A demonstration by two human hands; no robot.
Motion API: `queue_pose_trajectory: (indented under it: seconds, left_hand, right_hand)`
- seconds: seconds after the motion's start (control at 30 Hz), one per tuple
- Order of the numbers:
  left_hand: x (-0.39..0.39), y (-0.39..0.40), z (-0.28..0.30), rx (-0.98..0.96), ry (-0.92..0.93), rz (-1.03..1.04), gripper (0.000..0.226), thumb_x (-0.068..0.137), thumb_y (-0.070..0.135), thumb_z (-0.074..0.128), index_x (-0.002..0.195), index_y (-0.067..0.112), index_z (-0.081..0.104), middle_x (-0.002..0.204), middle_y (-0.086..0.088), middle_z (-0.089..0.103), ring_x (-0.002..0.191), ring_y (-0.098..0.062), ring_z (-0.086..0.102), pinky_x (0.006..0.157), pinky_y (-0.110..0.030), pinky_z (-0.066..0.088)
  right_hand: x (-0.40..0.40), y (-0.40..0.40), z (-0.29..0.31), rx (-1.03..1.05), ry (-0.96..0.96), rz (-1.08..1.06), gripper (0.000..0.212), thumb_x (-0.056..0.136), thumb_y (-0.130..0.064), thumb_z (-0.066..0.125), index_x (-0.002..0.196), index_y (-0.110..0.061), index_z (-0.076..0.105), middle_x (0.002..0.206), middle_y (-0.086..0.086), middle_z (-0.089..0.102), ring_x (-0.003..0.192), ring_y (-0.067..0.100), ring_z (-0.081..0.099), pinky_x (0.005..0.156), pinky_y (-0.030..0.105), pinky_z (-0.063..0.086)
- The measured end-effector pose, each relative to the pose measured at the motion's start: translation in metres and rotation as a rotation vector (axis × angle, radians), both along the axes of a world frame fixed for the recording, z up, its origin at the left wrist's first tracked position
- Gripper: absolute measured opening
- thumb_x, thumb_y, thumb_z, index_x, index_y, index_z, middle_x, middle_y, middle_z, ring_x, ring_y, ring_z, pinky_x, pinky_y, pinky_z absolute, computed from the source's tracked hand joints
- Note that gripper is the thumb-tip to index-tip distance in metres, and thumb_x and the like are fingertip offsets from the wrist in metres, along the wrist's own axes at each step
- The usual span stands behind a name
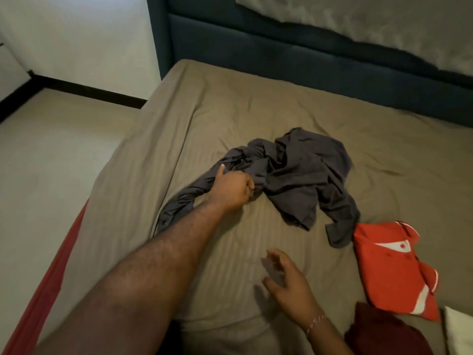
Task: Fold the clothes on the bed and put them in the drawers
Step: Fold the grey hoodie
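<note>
Left hand reaches out over the bed with the taupe fitted sheet, fingers curled and clamped on a bunch of the crumpled dark grey button-up shirt; thumb sticks out along the fabric. The shirt lies unfolded mid-bed, one sleeve trailing toward the left edge under the forearm, another part draped down to the right and touching the red garment.

Right hand hovers low over bare sheet near the camera, fingers apart and relaxed, gripping nothing; slightly blurred. A thin red-and-white thread bracelet is on that wrist.

Folded red-orange jersey with white trim lies flat on the bed, right of the right hand. Just below it a dark maroon cloth sits at the lower right, part cut off by the frame. A white object at the bottom right corner, cannot tell what it is.

Dark teal upholstered headboard at the far end, a grey fuzzy blanket above it. Red strip of bedding shows along the left side of the bed. Beige floor to the left. No drawers in view.
</note>
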State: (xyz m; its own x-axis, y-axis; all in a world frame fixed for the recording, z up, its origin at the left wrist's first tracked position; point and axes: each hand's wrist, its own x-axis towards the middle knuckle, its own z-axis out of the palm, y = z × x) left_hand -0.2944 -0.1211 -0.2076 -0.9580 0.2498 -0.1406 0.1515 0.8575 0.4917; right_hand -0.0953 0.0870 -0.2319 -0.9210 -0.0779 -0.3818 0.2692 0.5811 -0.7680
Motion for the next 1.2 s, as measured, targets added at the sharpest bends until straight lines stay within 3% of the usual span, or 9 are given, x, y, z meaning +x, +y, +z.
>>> queue_pose_trajectory:
  seconds: [0.1,0.3,0.53,0.67,0.83,0.9,0.97,1.03,1.2]
  left_hand:
    - [0.066,-0.007,0.014,0.427,-0.036,0.057,0.016,0.093,0.018,0.056,0.095,0.028,0.067,0.090,0.015,0.068,0.083,-0.005,0.064,0.076,-0.029,0.049]
    - [0.258,-0.006,0.009,0.747,-0.433,0.112,0.074,0.086,0.022,0.063,0.148,0.048,0.034,0.135,0.020,0.060,0.111,0.008,0.064,0.098,-0.022,0.054]
    - [0.371,-0.046,0.035,0.718,-0.731,-0.021,0.050,0.091,-0.001,0.063,0.135,0.023,0.063,0.128,-0.006,0.072,0.119,-0.020,0.068,0.101,-0.032,0.051]
    - [0.399,-0.069,0.067,0.561,-0.659,-0.266,0.044,0.092,0.005,0.065,0.132,0.024,0.067,0.112,0.015,0.074,0.101,0.005,0.066,0.085,-0.014,0.047]
    - [0.425,-0.081,0.084,0.112,-0.445,-0.505,0.018,0.087,0.026,0.066,0.103,0.019,0.064,0.092,0.000,0.070,0.085,-0.016,0.067,0.077,-0.033,0.055]
    - [0.427,-0.083,0.084,0.054,-0.352,-0.471,0.029,0.089,0.033,0.066,0.114,0.018,0.064,0.102,-0.003,0.072,0.092,-0.019,0.067,0.083,-0.041,0.056]
    - [0.426,-0.082,0.085,0.056,-0.232,-0.417,0.046,0.093,0.044,0.063,0.137,0.030,0.058,0.123,0.004,0.067,0.112,-0.012,0.062,0.097,-0.034,0.052]
    - [0.423,-0.080,0.085,0.078,-0.116,-0.363,0.059,0.094,0.051,0.060,0.150,0.038,0.047,0.132,0.012,0.057,0.122,-0.004,0.053,0.105,-0.027,0.046]
    - [0.426,-0.068,0.079,0.441,-0.104,-0.200,0.044,0.096,0.037,0.065,0.139,0.035,0.060,0.121,0.020,0.059,0.110,0.004,0.058,0.093,-0.012,0.046]
  right_hand:
    - [-0.011,-0.010,0.009,-0.038,0.073,-0.196,0.068,0.091,-0.001,0.069,0.148,-0.027,0.044,0.132,-0.003,0.058,0.116,0.009,0.061,0.102,0.036,0.054]
    - [-0.016,-0.068,0.002,-0.794,-0.132,-0.773,0.043,0.098,-0.017,0.068,0.139,-0.020,0.056,0.125,0.008,0.072,0.108,0.031,0.072,0.092,0.047,0.060]
    - [0.044,-0.072,-0.010,-0.391,0.074,-1.049,0.058,0.083,-0.005,0.083,0.135,0.006,0.060,0.140,0.017,0.062,0.123,0.029,0.062,0.108,0.042,0.050]
    - [0.068,-0.045,0.006,-0.403,0.174,-1.103,0.075,0.083,-0.022,0.087,0.146,-0.001,0.053,0.151,0.013,0.053,0.134,0.032,0.054,0.114,0.047,0.046]
    - [0.080,-0.002,0.024,0.061,-0.005,-0.915,0.047,0.101,-0.037,0.059,0.132,-0.002,0.065,0.138,0.025,0.061,0.121,0.047,0.059,0.096,0.042,0.047]
    - [0.078,0.006,0.037,0.070,0.006,-0.803,0.041,0.100,-0.032,0.060,0.122,0.001,0.069,0.124,0.026,0.068,0.110,0.046,0.063,0.086,0.042,0.046]
    - [0.080,0.006,0.045,-0.035,0.046,-0.714,0.030,0.098,-0.027,0.065,0.112,-0.001,0.072,0.107,0.020,0.072,0.099,0.042,0.065,0.089,0.053,0.053]
    - [0.086,0.004,0.047,-0.028,0.063,-0.471,0.038,0.095,-0.025,0.073,0.127,-0.006,0.068,0.122,0.013,0.070,0.114,0.037,0.063,0.104,0.053,0.051]
    - [0.108,-0.012,0.018,0.442,-0.036,0.194,0.077,0.084,-0.038,0.081,0.150,-0.019,0.048,0.152,0.008,0.051,0.140,0.031,0.047,0.117,0.042,0.040]
